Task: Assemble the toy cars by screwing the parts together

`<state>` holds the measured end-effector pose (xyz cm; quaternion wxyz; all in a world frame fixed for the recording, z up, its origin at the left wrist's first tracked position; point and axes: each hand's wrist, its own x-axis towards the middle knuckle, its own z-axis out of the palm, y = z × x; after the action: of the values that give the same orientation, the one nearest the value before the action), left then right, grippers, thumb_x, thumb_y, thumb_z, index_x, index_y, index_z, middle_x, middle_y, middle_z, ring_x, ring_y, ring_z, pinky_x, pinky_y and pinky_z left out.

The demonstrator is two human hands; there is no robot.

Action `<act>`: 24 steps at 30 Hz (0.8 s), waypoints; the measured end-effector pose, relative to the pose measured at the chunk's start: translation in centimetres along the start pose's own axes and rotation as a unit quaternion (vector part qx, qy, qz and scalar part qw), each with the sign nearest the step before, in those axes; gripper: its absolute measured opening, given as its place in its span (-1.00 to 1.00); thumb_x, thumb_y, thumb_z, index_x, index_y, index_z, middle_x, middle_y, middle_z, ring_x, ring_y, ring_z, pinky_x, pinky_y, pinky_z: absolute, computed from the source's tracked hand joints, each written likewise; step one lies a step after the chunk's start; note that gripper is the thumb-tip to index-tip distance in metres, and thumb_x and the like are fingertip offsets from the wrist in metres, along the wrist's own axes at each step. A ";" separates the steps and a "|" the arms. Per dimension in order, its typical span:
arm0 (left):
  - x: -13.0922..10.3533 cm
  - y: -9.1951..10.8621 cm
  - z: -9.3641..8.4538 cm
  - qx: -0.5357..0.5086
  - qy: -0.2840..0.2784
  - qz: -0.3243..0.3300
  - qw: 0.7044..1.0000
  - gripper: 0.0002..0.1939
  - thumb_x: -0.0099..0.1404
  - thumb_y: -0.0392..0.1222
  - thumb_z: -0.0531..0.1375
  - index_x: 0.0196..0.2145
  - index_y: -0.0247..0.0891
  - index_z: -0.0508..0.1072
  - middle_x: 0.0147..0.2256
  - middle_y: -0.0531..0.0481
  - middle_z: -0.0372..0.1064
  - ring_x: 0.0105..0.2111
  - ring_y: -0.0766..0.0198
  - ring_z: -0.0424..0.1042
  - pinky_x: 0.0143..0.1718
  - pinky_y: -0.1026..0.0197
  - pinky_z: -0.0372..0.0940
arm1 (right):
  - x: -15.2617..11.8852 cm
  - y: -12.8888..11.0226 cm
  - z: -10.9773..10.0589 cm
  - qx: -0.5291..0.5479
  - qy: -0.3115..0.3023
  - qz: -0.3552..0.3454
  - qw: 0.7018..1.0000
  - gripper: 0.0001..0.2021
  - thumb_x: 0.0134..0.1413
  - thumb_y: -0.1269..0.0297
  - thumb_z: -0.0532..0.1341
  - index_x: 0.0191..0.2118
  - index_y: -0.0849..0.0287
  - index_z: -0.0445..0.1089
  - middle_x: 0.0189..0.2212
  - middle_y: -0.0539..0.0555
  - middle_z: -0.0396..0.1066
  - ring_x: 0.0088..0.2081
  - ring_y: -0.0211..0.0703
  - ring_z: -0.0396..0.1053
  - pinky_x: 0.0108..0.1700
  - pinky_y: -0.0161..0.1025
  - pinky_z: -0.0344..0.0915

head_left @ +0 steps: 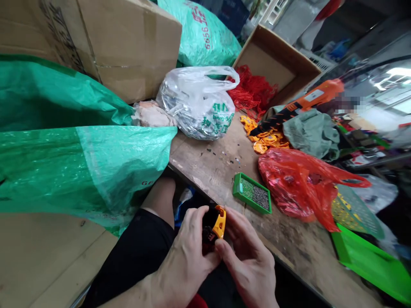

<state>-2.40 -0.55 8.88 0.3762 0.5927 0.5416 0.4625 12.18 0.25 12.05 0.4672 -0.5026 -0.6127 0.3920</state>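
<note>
Above my lap, at the table's front edge, both hands hold a small black and orange part (214,223). My left hand (192,244) grips its black side, with thumb and fingers closed round it. On the orange side, my right hand (248,256) has its thumb and fingers pressed against the part. Just beyond my hands, a green tray (235,191) on the table holds small dark screws and green bits. Farther back lies a pile of orange parts (271,141), with an orange and black power screwdriver (314,95) over it.
A red plastic bag (289,184) and a bright green bin (372,261) stand at the right. Behind are a white bag of metal pieces (199,102), red netting (252,92) and an open carton (272,55). Green sacks (128,158) and a large cardboard box (135,47) fill the left.
</note>
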 end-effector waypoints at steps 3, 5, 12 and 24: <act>-0.8 -0.2 0.3 0.088 0.021 0.049 0.995 -0.28 0.32 -0.20 0.29 0.33 -0.22 0.09 0.13 -0.27 0.36 0.14 -0.03 0.48 0.09 -0.02 0.49 | -1.1 0.2 -0.1 0.021 0.019 0.023 0.999 -0.48 0.12 0.31 0.45 0.21 -0.06 0.49 0.27 0.17 0.41 0.26 0.16 0.41 0.24 -0.03 0.44; -1.2 -0.3 0.3 0.143 0.033 0.067 0.987 -0.18 0.29 -0.20 0.33 0.38 -0.21 0.04 0.17 -0.29 0.32 0.16 -0.06 0.46 0.10 0.00 0.49 | -1.6 0.1 -0.1 0.053 0.031 0.044 0.997 -0.46 0.13 0.28 0.45 0.23 -0.05 0.47 0.27 0.18 0.41 0.25 0.15 0.42 0.23 -0.04 0.45; -1.4 0.2 0.3 0.263 0.059 0.113 0.956 -0.28 0.37 -0.13 0.25 0.38 -0.31 0.10 0.14 -0.32 0.35 0.07 -0.09 0.48 0.07 -0.05 0.48 | -1.0 -0.6 -0.6 0.153 0.002 0.097 0.984 -0.43 0.06 0.16 0.50 0.21 -0.02 0.49 0.25 0.24 0.42 0.21 0.24 0.45 0.17 0.03 0.49; -1.8 0.4 1.0 0.401 0.119 0.173 0.892 -0.43 0.42 -0.28 0.12 0.32 -0.55 0.20 0.10 -0.43 0.29 0.04 -0.15 0.40 0.00 -0.08 0.44 | -2.5 -0.6 -0.4 0.084 0.025 0.137 0.987 -0.59 0.19 0.19 0.41 0.16 -0.15 0.52 0.22 0.13 0.46 0.23 0.23 0.42 0.22 0.14 0.42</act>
<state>-1.27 -2.28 8.71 -0.0470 0.7178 0.6109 0.3306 12.58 -2.32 12.24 0.4652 -0.5505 -0.4909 0.4894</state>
